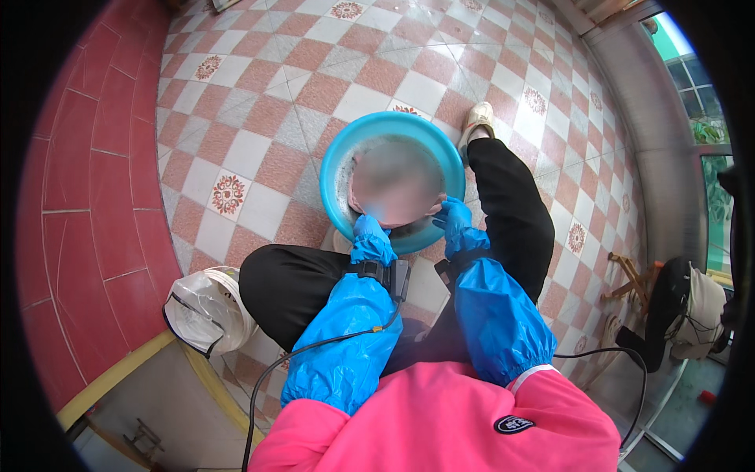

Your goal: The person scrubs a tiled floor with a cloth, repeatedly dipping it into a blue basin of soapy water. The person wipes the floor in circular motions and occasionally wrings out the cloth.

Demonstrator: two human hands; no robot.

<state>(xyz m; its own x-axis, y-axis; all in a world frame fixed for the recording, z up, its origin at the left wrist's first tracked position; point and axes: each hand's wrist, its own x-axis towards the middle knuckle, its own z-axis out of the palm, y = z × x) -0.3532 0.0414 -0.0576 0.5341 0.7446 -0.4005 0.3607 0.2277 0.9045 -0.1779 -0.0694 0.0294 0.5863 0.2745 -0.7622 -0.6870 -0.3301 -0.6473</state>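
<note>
A round blue plastic basin stands on the floor between my legs, with greyish foamy water inside. In the water lies a pink item, probably cloth; most of it is blurred, so its shape is unclear. My left hand, in a blue glove, reaches over the near left rim to the item's near edge; its fingertips are lost in the blur. At the near right rim, my gloved right hand has its fingers at a pink edge of the item and seems to pinch it. Blue sleeve covers reach over both forearms.
A white bucket with a clear plastic bag over it stands left of my knee. Red tiling borders the left side. At right are a wooden folding stool and another person's dark-clothed leg. Cables trail from my wrists.
</note>
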